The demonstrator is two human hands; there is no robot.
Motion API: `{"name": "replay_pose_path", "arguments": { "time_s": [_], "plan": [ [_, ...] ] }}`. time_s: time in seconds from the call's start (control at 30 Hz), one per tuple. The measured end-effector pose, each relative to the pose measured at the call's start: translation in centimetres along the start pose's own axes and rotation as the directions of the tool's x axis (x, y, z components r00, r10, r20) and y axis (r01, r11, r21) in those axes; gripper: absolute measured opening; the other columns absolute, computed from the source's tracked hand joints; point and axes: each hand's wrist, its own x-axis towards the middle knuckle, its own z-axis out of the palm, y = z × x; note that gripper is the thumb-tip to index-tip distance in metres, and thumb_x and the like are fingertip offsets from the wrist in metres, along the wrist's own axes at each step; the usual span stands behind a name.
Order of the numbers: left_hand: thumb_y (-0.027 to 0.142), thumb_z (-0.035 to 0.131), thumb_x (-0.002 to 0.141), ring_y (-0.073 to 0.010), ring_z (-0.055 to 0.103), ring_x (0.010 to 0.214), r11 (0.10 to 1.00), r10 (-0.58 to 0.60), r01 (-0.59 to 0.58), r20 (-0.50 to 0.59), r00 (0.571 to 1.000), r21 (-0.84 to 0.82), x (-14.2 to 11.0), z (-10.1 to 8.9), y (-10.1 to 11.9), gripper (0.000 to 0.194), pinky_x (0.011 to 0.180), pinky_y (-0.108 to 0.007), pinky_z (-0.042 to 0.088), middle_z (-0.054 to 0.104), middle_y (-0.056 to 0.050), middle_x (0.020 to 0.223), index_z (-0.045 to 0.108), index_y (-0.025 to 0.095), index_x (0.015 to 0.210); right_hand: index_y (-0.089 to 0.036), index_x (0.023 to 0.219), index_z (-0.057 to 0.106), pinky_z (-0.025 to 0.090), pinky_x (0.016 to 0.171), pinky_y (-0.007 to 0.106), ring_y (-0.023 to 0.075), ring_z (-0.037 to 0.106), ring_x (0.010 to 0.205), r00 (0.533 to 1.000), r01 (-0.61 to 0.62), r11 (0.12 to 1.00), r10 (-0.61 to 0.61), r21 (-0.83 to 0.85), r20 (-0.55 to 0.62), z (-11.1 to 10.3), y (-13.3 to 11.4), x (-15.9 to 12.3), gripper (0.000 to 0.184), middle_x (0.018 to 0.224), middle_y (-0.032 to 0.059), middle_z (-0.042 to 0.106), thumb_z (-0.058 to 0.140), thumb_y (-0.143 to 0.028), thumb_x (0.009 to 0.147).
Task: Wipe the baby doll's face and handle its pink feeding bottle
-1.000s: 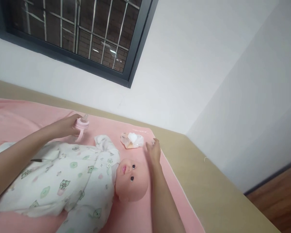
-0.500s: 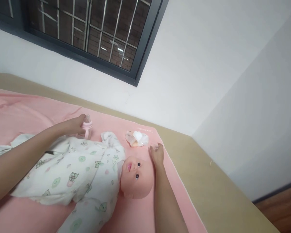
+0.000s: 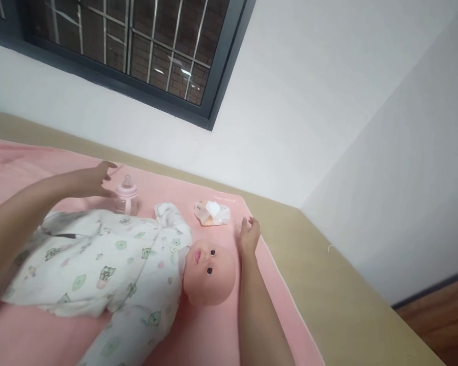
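Observation:
My left hand (image 3: 101, 179) is open, its fingers spread just left of a baby bottle (image 3: 127, 194) and holding nothing. The bottle stands upright, with a clear teat, a pink collar and a pink handle. Near the mat's right edge, my right hand (image 3: 250, 235) has its fingers curled; a faint see-through item seems to be at the fingertips, too unclear to name. Between my arms a baby doll (image 3: 210, 274) lies on its back, head to the right, in a white suit (image 3: 137, 259) printed with green animals.
A crumpled clear-and-white packet (image 3: 212, 212) lies beyond the doll's head. The pink mat (image 3: 198, 335) covers part of a wooden surface (image 3: 309, 284). Behind stand a white wall (image 3: 275, 127) and a barred window with a dark frame (image 3: 209, 101).
My left hand has let go of the baby bottle and drawn back to the left, fingers spreading. The bottle stays standing on the mat. My right hand has barely moved, and the view has shifted slightly.

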Motion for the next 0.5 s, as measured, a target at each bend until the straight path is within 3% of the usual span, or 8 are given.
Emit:
{"name": "replay_pose_path", "arguments": {
  "time_s": [0.07,0.13,0.2,0.27,0.37,0.5],
  "plan": [
    [0.049,0.056,0.08,-0.0345,0.056,0.113,0.998,0.045,-0.041,-0.136,0.99,0.037,-1.2,-0.9,1.5,0.085,0.092,-0.044,0.046,0.051,-0.022,0.136,0.018,0.01,0.145,-0.012,0.114,0.057,0.038,0.098,0.043,0.0284,0.048,0.117,0.989,0.127,0.992,-0.127,-0.017,-0.069,-0.3,-0.6,0.0,0.045,0.115,0.0179,0.06,0.036,-0.043,0.089],
    [0.051,0.054,0.082,-0.0318,0.057,0.111,0.988,0.157,-0.155,-0.262,0.952,0.029,-2.7,-1.0,3.7,0.073,0.094,-0.044,0.045,0.056,-0.015,0.13,0.028,0.016,0.142,-0.015,0.106,0.06,0.04,0.097,0.041,0.0259,0.049,0.111,0.951,0.291,0.956,-0.292,-0.03,-0.096,-0.2,-1.2,0.0,0.036,0.108,0.0147,0.063,0.035,-0.035,0.09],
    [0.054,0.054,0.081,-0.0263,0.059,0.108,0.95,0.29,-0.311,-0.271,0.918,-0.037,-4.0,-0.4,6.5,0.062,0.094,-0.038,0.046,0.062,-0.009,0.122,0.043,0.02,0.132,-0.016,0.1,0.062,0.042,0.094,0.038,0.0231,0.052,0.103,0.897,0.437,0.899,-0.438,-0.028,-0.066,0.1,-1.9,-0.3,0.031,0.101,0.0125,0.064,0.035,-0.028,0.09],
    [0.057,0.052,0.08,-0.0242,0.061,0.104,0.906,0.393,-0.414,-0.191,0.9,-0.086,-4.9,0.9,9.5,0.054,0.089,-0.034,0.048,0.065,-0.007,0.116,0.053,0.02,0.12,-0.016,0.096,0.063,0.044,0.088,0.034,0.0211,0.055,0.096,0.856,0.517,0.856,-0.517,-0.018,0.017,0.8,-2.6,-0.8,0.029,0.095,0.0112,0.066,0.036,-0.024,0.089],
    [0.057,0.05,0.082,-0.0236,0.064,0.096,0.86,0.506,-0.497,0.063,0.86,-0.117,-5.3,3.2,13.6,0.05,0.077,-0.031,0.05,0.069,-0.007,0.109,0.058,0.02,0.115,-0.017,0.096,0.064,0.045,0.079,0.029,0.0188,0.058,0.087,0.821,0.548,0.835,-0.526,-0.05,0.219,1.8,-3.9,-1.9,0.027,0.088,0.0084,0.066,0.039,-0.021,0.088],
    [0.052,0.046,0.087,-0.0239,0.065,0.093,0.772,0.615,-0.63,0.348,0.707,-0.084,-4.4,5.8,17.5,0.045,0.077,-0.031,0.048,0.07,-0.009,0.107,0.064,0.019,0.111,-0.02,0.1,0.065,0.043,0.067,0.026,0.0173,0.058,0.077,0.745,0.59,0.795,-0.473,-0.137,0.47,2.7,-5.2,-3.1,0.026,0.08,0.0045,0.064,0.041,-0.023,0.09]
  ]
}}
